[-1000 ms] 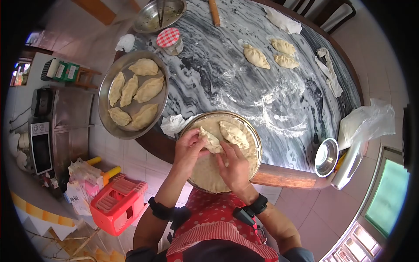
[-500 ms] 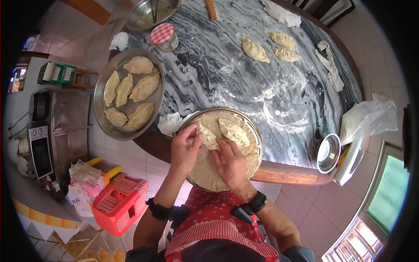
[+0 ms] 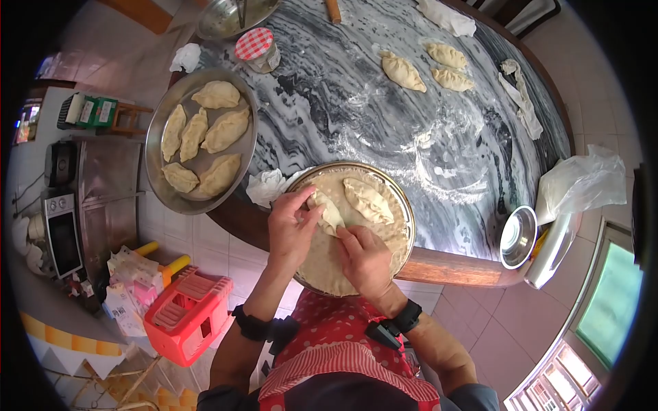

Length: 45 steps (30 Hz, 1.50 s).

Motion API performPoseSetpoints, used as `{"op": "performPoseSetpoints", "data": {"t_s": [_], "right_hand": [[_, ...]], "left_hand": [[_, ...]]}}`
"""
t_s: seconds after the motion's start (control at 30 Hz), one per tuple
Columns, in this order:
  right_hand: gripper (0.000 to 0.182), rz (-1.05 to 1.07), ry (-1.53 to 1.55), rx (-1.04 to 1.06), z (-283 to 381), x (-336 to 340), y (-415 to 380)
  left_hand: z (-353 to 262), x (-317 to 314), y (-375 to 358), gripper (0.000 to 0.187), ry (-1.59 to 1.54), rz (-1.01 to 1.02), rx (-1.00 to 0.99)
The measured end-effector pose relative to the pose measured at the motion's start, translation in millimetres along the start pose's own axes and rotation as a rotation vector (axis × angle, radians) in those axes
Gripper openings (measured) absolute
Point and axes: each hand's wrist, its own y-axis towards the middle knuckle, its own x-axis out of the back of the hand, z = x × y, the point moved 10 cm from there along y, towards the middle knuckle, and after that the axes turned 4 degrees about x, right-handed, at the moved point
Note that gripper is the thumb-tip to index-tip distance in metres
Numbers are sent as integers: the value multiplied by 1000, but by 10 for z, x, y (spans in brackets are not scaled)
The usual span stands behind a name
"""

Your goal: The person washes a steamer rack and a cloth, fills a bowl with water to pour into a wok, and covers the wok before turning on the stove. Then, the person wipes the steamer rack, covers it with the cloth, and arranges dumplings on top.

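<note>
A pleated dumpling (image 3: 327,211) is held between my two hands over a round, floured tray (image 3: 322,270). My left hand (image 3: 291,225) grips its upper left end with thumb and fingers. At its lower right tip, my right hand (image 3: 365,259) pinches the dough edge. Just right of it, a second dumpling (image 3: 368,201) lies on the tray, touched by neither hand. The tray sits at the table's near edge, against the red dotted apron (image 3: 329,322). The underside of the held dumpling is hidden.
A steel pan (image 3: 152,161) with several dumplings stands at the left. On the floured marble table (image 3: 308,89) lie three more dumplings (image 3: 403,71), a checked-lid jar (image 3: 258,51) and crumpled cloths. A metal bowl (image 3: 517,238) and plastic bag (image 3: 582,179) sit at the right edge.
My right fingers have drawn together into a pinch at the dumpling's lower tip. The dumpling is turned a little more upright. My left hand keeps its grip.
</note>
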Motion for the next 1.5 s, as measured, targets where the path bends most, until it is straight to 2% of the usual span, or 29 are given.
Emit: {"op": "performPoseSetpoints", "data": {"t_s": [0.03, 0.13, 0.27, 0.33, 0.37, 0.47, 0.6, 0.7, 0.77, 0.87, 1.0, 1.1, 1.17, 1.2, 1.27, 1.4, 1.5], "right_hand": [[27, 12, -14, 34, 18, -6, -11], [28, -17, 18, 35, 47, 43, -3], [28, -54, 79, -11, 20, 139, 45], [26, -51, 67, -4, 12, 124, 103], [25, -47, 57, 6, 24, 109, 121], [21, -30, 53, -2, 31, 71, 142], [20, 35, 61, -57, -17, 0, 83], [19, 6, 55, -12, -17, -22, 69], [21, 38, -50, 122, 92, -68, 58], [21, 58, -72, 127, 103, -93, 49], [22, 27, -20, 73, 135, 36, 118], [22, -3, 23, 27, 99, 94, 152], [22, 6, 54, 47, 130, 50, 229], [22, -1, 47, 61, 156, 52, 255], [19, 47, 97, 63, 167, 37, 285], [19, -3, 107, -67, -135, 619, 740], [21, -101, 57, -61, -557, 1102, 1333]], "left_hand": [[-65, 4, 3, 40, 99, -28, -96], [-223, 20, -34, 37, 111, -119, -177], [-109, 174, -15, 33, 29, -94, -122], [-405, 166, -48, 31, 270, 39, -224], [-620, 165, -92, 32, 358, -7, -492], [-653, 82, -66, 30, 370, 92, -548], [-603, -6, -27, 26, 410, 160, -529], [-623, -27, 12, 21, 449, 133, -506], [-644, -49, 25, 16, 512, 114, -482], [-634, -80, 33, 15, 528, 100, -491], [-616, -52, 31, 18, 507, 96, -461], [-640, 95, -14, 24, 338, 54, -498], [-565, 175, 12, 27, 267, 57, -407], [-596, 213, -4, 27, 262, 50, -422], [-580, 248, -29, 24, 336, 46, -370], [-593, 404, -154, 25, 189, 41, -253], [-590, 555, -285, 25, 107, -9, -206]]}}
